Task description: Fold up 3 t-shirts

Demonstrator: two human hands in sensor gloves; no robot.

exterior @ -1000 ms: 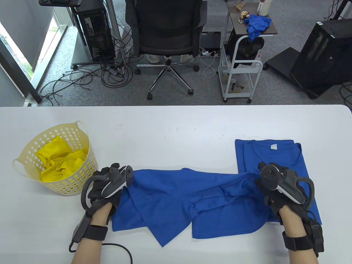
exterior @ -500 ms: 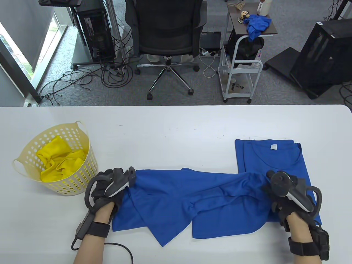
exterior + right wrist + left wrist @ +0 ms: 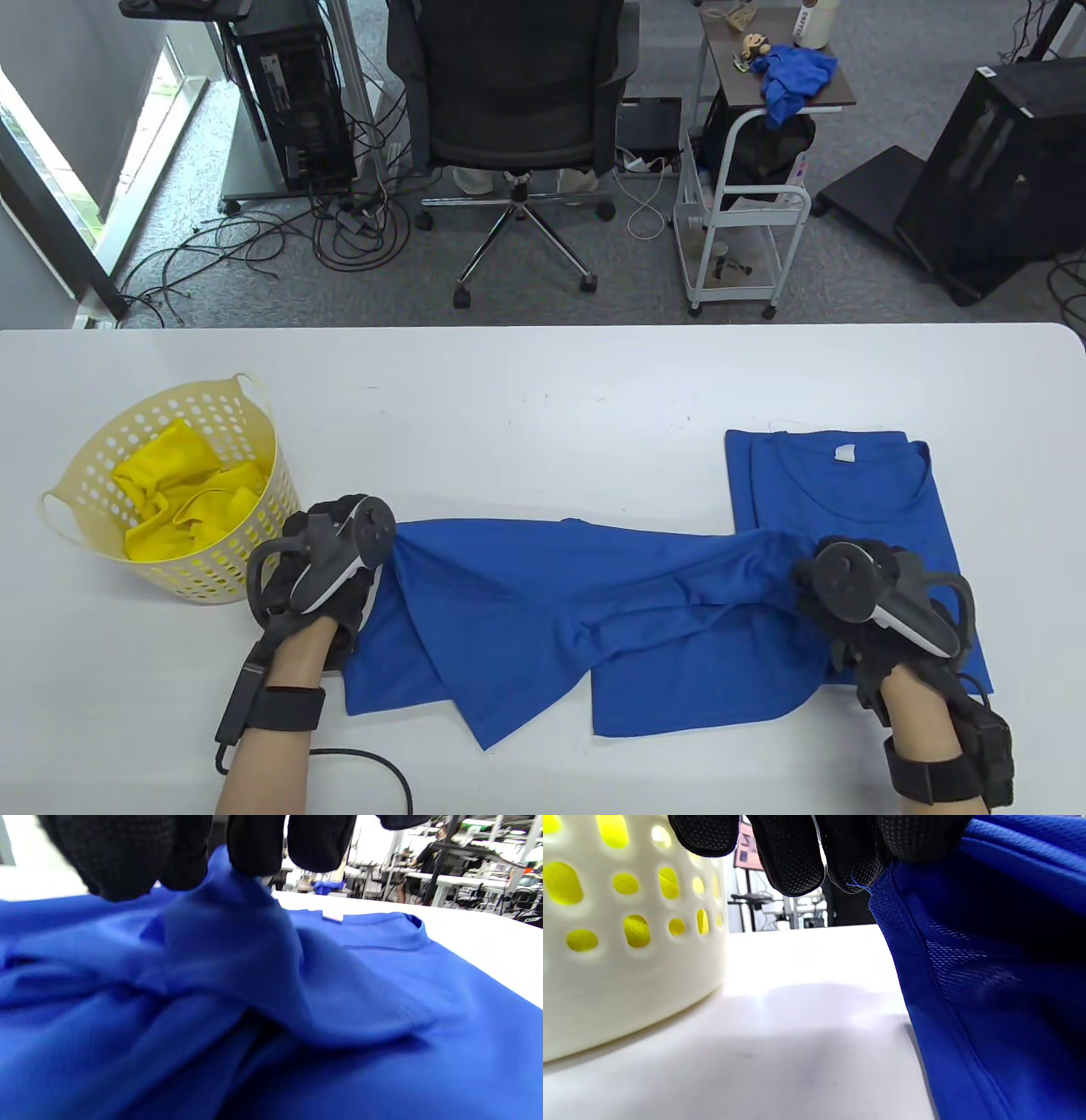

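A loose blue t-shirt [image 3: 585,628] stretches across the near part of the white table [image 3: 543,382], rumpled in the middle. My left hand [image 3: 327,573] grips its left end beside the basket; the fingertips [image 3: 797,861] pinch the blue hem [image 3: 882,895]. My right hand [image 3: 874,598] grips the shirt's right end, and its fingers [image 3: 258,844] bunch the cloth [image 3: 237,942] over the folded shirt. That folded blue t-shirt [image 3: 836,488] lies flat at the right, collar [image 3: 382,927] and white label away from me. Yellow shirts [image 3: 182,501] fill the basket.
A cream perforated basket [image 3: 259,509] stands at the table's left, close to my left hand; its wall [image 3: 628,955] fills the left of the left wrist view. Beyond the table stand an office chair [image 3: 513,102], a white cart [image 3: 738,221] and floor cables.
My left hand has shifted a little left and toward me, pulling the shirt's left end with it. The right hand went right, then came back slightly left, holding the cloth throughout.
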